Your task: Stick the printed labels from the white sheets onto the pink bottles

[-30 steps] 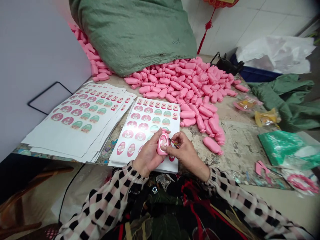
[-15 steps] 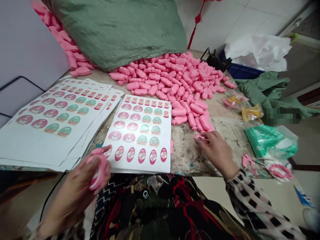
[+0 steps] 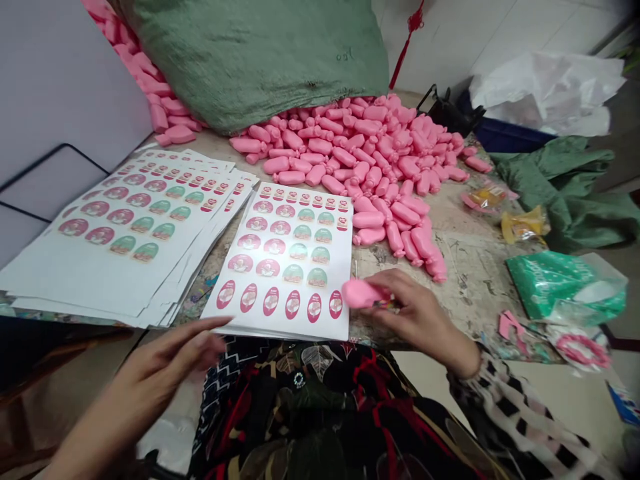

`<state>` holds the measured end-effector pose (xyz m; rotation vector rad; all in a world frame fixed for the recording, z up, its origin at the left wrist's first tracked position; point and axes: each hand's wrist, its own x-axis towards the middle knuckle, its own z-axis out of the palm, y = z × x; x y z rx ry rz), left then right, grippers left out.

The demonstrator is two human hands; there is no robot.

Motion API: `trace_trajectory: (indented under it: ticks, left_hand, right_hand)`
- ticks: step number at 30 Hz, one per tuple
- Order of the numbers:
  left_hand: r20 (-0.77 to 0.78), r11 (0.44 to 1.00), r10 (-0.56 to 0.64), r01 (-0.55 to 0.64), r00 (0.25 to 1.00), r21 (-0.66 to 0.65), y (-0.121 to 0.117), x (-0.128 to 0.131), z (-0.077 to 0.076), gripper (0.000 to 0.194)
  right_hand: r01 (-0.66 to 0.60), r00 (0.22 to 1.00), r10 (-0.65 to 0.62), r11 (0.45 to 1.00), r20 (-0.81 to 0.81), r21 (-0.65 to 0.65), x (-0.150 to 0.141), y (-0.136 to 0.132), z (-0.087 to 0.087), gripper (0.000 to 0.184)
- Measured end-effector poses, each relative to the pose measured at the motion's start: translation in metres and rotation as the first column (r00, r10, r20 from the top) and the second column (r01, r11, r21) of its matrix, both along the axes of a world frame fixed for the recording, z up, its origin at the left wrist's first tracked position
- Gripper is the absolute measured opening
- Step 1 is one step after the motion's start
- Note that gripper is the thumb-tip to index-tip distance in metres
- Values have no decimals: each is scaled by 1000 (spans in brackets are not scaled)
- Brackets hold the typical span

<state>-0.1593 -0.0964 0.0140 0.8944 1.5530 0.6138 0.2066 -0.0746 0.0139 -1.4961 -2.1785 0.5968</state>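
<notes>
My right hand (image 3: 407,310) grips a small pink plastic bottle (image 3: 361,294) over the lower right corner of a sticker sheet (image 3: 320,327). Something small and dark, perhaps a metal tool, shows between those fingers, but I cannot make it out. Near the sheet's lower left corner my left hand (image 3: 173,360) has its fingers stretched out, with nothing in them. Rows of pink, green and oval stickers cover the sheet. Behind it lies a large heap of similar pink bottles (image 3: 367,177).
More sticker sheets (image 3: 100,280) are stacked on the left. A green sack (image 3: 260,60) rises behind the heap. On the right are a green packet (image 3: 563,287), a yellow-wrapped item (image 3: 525,225), pink-handled scissors (image 3: 513,330) and a blue crate (image 3: 513,137).
The pink bottle that was in my left hand is gone from it, and that hand has opened. My right hand has moved left from the heap's near edge with a bottle in its fingers.
</notes>
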Motion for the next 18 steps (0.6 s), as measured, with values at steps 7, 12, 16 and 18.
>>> trace_trajectory:
  ticks: [7,12,16,18]
  left_hand:
    - [709,893,-255,442,658,-90,33,103,-9,42]
    - [684,917,-229,390,693,-88,33,105,-13,42]
    - [118,911,-365,328,924,250,33,111,-8,31]
    - [-309,787,-403,498,862,365,33,117,-8,15]
  right_hand:
    - [-296,946,290,955,-142,-19,-51,-1,22,42]
    - [126,978,-134,990,-158,-61,-22,3,-7,24]
    - [198,980,-197,977,16,-77,-17,-5,-35,16]
    - [186,982,-183,981,51,-56,-23,-9,-41,14]
